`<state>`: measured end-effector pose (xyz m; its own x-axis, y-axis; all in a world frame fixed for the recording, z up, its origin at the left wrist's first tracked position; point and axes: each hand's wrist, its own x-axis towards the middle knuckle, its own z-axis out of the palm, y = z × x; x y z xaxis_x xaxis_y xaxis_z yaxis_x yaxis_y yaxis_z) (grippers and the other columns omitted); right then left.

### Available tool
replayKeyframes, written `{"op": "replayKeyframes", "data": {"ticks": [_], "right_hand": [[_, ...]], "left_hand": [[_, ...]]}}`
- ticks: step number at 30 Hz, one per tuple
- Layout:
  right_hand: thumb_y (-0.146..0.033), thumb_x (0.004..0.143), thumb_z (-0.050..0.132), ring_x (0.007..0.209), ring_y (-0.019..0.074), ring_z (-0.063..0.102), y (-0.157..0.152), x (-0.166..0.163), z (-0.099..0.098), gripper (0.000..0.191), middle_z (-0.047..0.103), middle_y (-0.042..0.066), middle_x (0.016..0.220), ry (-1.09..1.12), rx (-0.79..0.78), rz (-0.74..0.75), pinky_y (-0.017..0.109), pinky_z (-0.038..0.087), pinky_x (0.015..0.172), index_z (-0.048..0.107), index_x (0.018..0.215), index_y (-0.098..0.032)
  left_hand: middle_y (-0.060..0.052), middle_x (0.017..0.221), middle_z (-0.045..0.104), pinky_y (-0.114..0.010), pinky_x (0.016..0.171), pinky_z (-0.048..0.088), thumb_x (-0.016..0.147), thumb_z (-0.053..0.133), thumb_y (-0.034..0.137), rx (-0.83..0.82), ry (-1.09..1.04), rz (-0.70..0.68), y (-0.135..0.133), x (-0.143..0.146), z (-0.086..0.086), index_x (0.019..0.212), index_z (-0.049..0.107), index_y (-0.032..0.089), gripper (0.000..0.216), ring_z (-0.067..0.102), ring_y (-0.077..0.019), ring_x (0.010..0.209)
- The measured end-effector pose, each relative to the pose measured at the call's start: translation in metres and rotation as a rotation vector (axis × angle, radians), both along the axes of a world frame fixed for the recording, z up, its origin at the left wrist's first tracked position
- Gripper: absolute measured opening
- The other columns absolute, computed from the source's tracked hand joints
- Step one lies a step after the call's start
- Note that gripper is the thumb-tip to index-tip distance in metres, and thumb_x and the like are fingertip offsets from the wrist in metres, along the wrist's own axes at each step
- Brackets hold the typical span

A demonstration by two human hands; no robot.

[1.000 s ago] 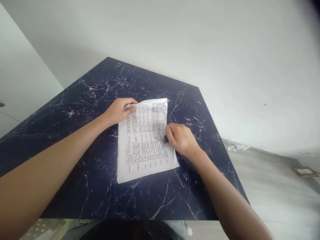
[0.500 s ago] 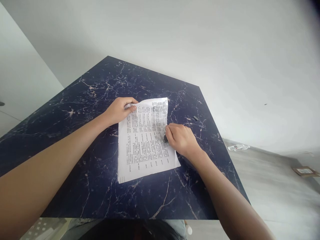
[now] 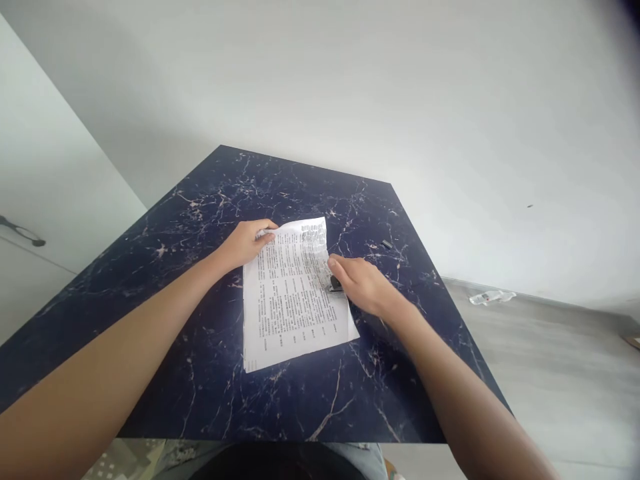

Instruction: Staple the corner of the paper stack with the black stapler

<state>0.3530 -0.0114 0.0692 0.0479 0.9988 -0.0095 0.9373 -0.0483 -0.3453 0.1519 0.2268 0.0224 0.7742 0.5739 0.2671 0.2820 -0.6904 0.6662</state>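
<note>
Dark navy bench [image 3: 210, 200] with white marble-style veining, glossy and hard, set against plain pale walls and a grey floor off to the right.

Starting at the left: left hand [image 3: 245, 243] pinning the top-left corner of a printed sheet [image 3: 290, 300], thumb and fingertips closed on the paper edge. Thin white paper, dense small black text, a bit wavy and crumpled along the upper right, lying flat on the bench otherwise and skewed slightly against the bench edge.

Moving right: right hand [image 3: 363, 283] curled over the sheet's right edge, grip closed around a small dark object [image 3: 335, 285] touching the paper. Mostly hidden under the fingers, so can't say for sure what it is; looks hard, blocky, matte black.

Further right, well apart from the hands: another small dark piece [image 3: 387, 245] lying loose on the bench. Then a clear plastic bottle [image 3: 487, 297] on its side on the floor.

Possible trouble, just guessing: thin paper on a slick top slides easily, so any push from the right hand with a weak left-hand pin could bunch or tear that already wrinkled edge. Loose bit near the far edge could get knocked off too.
</note>
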Motion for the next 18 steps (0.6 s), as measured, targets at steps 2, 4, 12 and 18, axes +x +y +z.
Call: {"op": "replayKeyframes", "data": {"ticks": [2, 4, 12, 18], "right_hand": [[-0.057, 0.107, 0.032, 0.069, 0.0175, 0.054, -0.005, 0.02, 0.01, 0.045, 0.063, 0.003, 0.082, 0.152, -0.046, 0.069, 0.032, 0.036, 0.063, 0.054, 0.089, -0.021], [-0.063, 0.099, 0.049, 0.074, 0.0179, 0.054, -0.008, 0.039, 0.015, 0.042, 0.063, 0.003, 0.089, 0.202, -0.113, 0.171, 0.032, 0.037, 0.065, 0.057, 0.094, -0.022], [-0.055, 0.091, 0.063, 0.063, 0.0138, 0.051, -0.014, 0.091, 0.014, 0.036, 0.06, 0.002, 0.082, 0.173, -0.108, 0.074, 0.031, 0.038, 0.059, 0.059, 0.087, -0.019], [-0.048, 0.095, 0.056, 0.066, 0.0147, 0.061, -0.005, 0.053, 0.019, 0.034, 0.068, 0.008, 0.097, 0.397, 0.054, -0.16, 0.032, 0.049, 0.056, 0.059, 0.108, -0.017]], "left_hand": [[-0.009, 0.119, 0.073, -0.047, 0.096, 0.051, 0.096, 0.055, 0.036, 0.026, 0.028, 0.008, 0.001, 0.001, -0.003, 0.117, 0.073, 0.027, 0.029, 0.068, -0.0291, 0.108], [-0.011, 0.118, 0.072, -0.05, 0.096, 0.05, 0.096, 0.054, 0.038, 0.053, 0.058, 0.023, 0.002, 0.001, -0.006, 0.12, 0.072, 0.027, 0.032, 0.067, -0.0303, 0.106], [-0.011, 0.132, 0.066, -0.057, 0.102, 0.043, 0.092, 0.058, 0.036, 0.177, 0.138, 0.016, 0.0, 0.005, -0.004, 0.128, 0.068, 0.024, 0.04, 0.054, -0.0359, 0.12], [-0.012, 0.139, 0.061, -0.06, 0.107, 0.038, 0.091, 0.059, 0.036, 0.165, 0.164, 0.043, 0.003, 0.007, -0.005, 0.134, 0.065, 0.024, 0.044, 0.051, -0.0378, 0.127]]}}
